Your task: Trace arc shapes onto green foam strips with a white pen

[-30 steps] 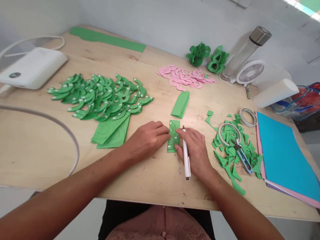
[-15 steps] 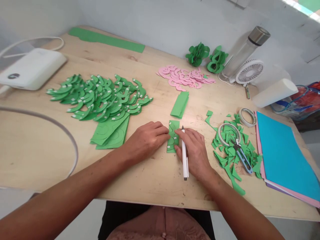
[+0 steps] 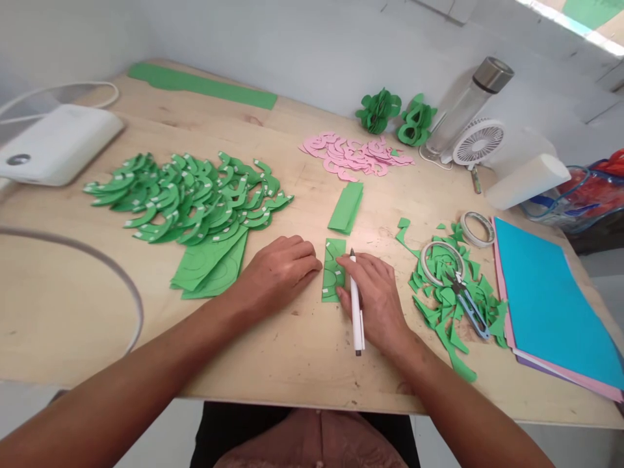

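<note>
Green paper strip (image 3: 331, 272): curved lines (image 3: 333, 249), white patches (image 3: 325, 290).

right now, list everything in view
slip: one, green, centre
pen: one, white, centre
bundle: one, green, centre
cutouts: many, green, left
sheets: some, green, left
strip: one, green, back
curls: many, pink, back
ornaments: two, green, back
bottle: one, clear, back
fan: one, white, right
cylinder: one, white, right
tapes: two, white, right
snips: one, blue, right
scraps: many, green, right
stack: one, multicoloured, right
bag: one, reddish, right
device: one, white, left
cables: some, pale, left
table: one, tan, beneath
shirt: one, pinkish, bottom
hands: two, bare, centre
</note>
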Available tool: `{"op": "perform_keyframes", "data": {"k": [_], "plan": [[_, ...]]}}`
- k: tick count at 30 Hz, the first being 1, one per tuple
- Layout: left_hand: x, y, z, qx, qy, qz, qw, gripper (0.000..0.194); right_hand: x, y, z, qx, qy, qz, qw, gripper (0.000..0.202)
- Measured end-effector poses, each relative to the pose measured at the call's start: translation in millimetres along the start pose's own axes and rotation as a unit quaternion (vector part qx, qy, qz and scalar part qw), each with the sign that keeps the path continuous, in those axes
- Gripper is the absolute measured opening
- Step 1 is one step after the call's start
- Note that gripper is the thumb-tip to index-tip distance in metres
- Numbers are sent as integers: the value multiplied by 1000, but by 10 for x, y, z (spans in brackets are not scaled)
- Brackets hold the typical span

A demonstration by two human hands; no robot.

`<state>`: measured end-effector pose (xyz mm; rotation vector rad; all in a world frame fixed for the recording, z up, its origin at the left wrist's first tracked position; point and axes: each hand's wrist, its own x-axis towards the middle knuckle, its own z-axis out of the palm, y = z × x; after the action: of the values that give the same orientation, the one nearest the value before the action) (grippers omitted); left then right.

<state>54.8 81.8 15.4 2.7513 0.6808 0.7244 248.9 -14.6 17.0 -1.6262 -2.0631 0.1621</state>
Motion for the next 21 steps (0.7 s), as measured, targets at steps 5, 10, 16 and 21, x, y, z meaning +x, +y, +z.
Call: {"op": "perform_keyframes", "data": {"k": [5,10,16,21], "plan": [[1,10,9,1,2,2,1000,30,1,5,0,-2,-3,-2,1000,33],[3,12,19,13,6,4,1000,29,2,-4,-3,-2,-4,4,1000,35],[8,17,23,18,10,5,1000,28,6,-7,-5,3,-3,4,1000,36],[15,19,25,19,6,7,1000,28,6,-1,-2,6,-3,5,1000,38]]}}
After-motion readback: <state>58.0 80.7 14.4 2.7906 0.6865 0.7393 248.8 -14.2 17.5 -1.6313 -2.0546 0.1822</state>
